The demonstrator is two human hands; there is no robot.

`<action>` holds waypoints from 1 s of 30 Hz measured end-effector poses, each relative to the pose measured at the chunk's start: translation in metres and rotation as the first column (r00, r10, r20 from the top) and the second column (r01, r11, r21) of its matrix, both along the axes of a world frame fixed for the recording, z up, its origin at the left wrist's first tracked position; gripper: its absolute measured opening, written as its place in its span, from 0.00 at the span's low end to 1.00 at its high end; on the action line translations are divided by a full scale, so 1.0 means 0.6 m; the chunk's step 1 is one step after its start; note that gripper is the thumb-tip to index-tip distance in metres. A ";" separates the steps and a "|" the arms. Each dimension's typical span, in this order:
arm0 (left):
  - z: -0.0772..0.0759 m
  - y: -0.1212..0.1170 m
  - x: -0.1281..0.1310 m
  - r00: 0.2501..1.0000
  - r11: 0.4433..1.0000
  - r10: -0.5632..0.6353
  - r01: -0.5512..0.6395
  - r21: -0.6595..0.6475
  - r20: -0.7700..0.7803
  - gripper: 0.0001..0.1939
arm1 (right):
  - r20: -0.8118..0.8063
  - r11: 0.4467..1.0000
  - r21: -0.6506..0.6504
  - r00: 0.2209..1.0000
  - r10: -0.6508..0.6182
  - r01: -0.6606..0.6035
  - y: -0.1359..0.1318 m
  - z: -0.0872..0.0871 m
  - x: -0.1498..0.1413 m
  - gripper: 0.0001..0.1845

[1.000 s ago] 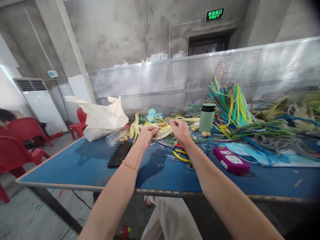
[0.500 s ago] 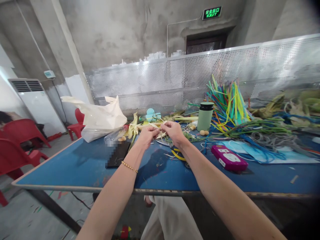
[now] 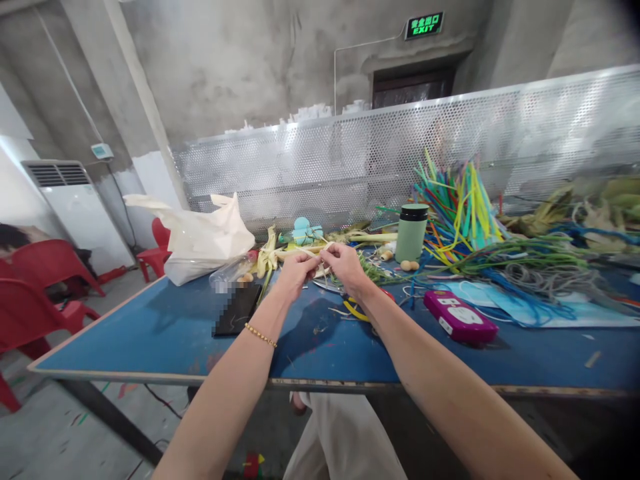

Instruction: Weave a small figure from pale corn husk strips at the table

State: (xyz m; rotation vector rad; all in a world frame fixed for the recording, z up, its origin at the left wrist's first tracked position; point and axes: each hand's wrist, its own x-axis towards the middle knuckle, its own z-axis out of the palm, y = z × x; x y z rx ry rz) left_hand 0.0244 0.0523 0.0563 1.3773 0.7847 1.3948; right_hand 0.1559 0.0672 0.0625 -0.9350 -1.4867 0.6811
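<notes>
My left hand (image 3: 300, 268) and my right hand (image 3: 344, 264) are almost touching above the middle of the blue table (image 3: 175, 347). Both are closed, fingertips pinched on a thin pale strip of husk (image 3: 316, 251); its full shape is hidden by the fingers. Just under my right wrist lie scissors with yellow handles (image 3: 356, 311), partly covered by the forearm. A yellowish husk bundle (image 3: 267, 252) is on the table to the left of my left hand. Green plant stems (image 3: 375, 272) lie scattered beyond my right hand.
A cream plastic bag (image 3: 210, 233) and a black flat object (image 3: 237, 310) are at left. At right stand a green thermos (image 3: 412, 235) and a bunch of coloured strips (image 3: 465, 207), with a magenta box (image 3: 460, 316) nearer. Perforated metal panels (image 3: 300, 167) edge the back.
Both hands stay in nearly the same place, still pinching the strip; the fingers have shifted only slightly. The view has moved a little.
</notes>
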 end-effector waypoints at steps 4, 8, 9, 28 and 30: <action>-0.001 0.003 0.001 1.000 1.000 0.013 -0.013 -0.021 -0.011 0.13 | 0.038 1.000 -0.008 0.999 -0.019 0.019 0.000 -0.001 0.000 0.10; -0.005 0.008 0.001 0.998 0.999 0.036 -0.036 -0.013 -0.044 0.10 | 0.073 0.999 0.004 0.996 -0.052 0.052 0.000 -0.001 0.000 0.09; -0.005 0.009 0.001 0.999 0.999 0.035 -0.036 -0.007 -0.042 0.09 | 0.067 0.998 0.003 0.996 -0.056 0.056 0.000 -0.002 -0.001 0.09; 0.003 0.009 -0.012 0.983 0.974 -0.123 0.147 -0.175 0.139 0.06 | 0.147 0.998 0.031 0.988 0.056 -0.061 0.007 -0.004 0.023 0.11; 0.003 0.009 -0.014 0.985 0.976 -0.118 0.139 -0.167 0.129 0.06 | 0.147 0.997 0.034 0.987 0.068 -0.074 0.008 -0.003 0.024 0.10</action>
